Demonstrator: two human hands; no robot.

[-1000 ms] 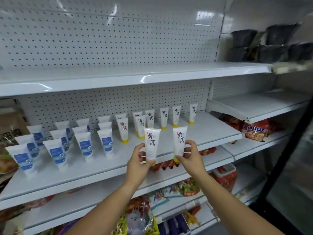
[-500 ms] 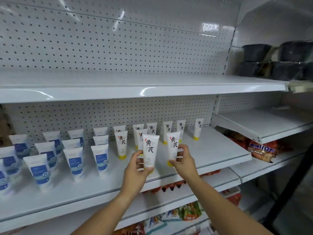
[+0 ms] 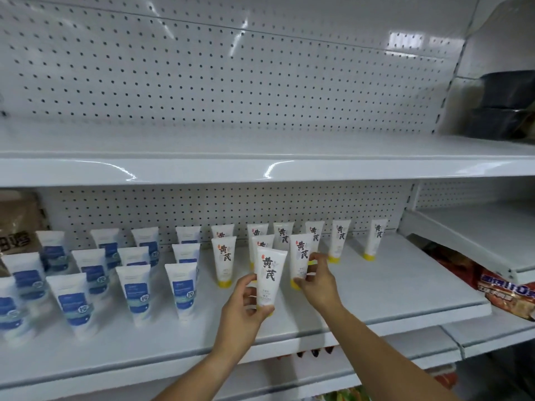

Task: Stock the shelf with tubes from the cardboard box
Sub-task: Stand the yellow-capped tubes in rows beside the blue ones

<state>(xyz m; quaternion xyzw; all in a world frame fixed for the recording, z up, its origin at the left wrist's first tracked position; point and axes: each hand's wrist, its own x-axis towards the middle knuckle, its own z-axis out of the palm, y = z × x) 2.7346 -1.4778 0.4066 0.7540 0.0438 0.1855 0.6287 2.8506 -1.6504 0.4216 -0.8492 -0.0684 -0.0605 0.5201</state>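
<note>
Crowding held tubes (image 3: 270, 273): yellow-cap rows (image 3: 223, 259) behind | blue-label tubes (image 3: 182, 287) left

Both our bare forearms stretch forward and upward. Our left hand (image 3: 242, 306) curls round the nearer white tube (image 3: 270, 277); our right hand (image 3: 318, 283) pinches the farther white tube (image 3: 301, 256) near its base.

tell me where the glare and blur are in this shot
Head view: glare streaks on the upper shelf edge and pegboard; blue tubes at far left smear soft; wide-angle lens bows the shelf lines; yellow-capped tube in the left hand reads sharp.
</note>
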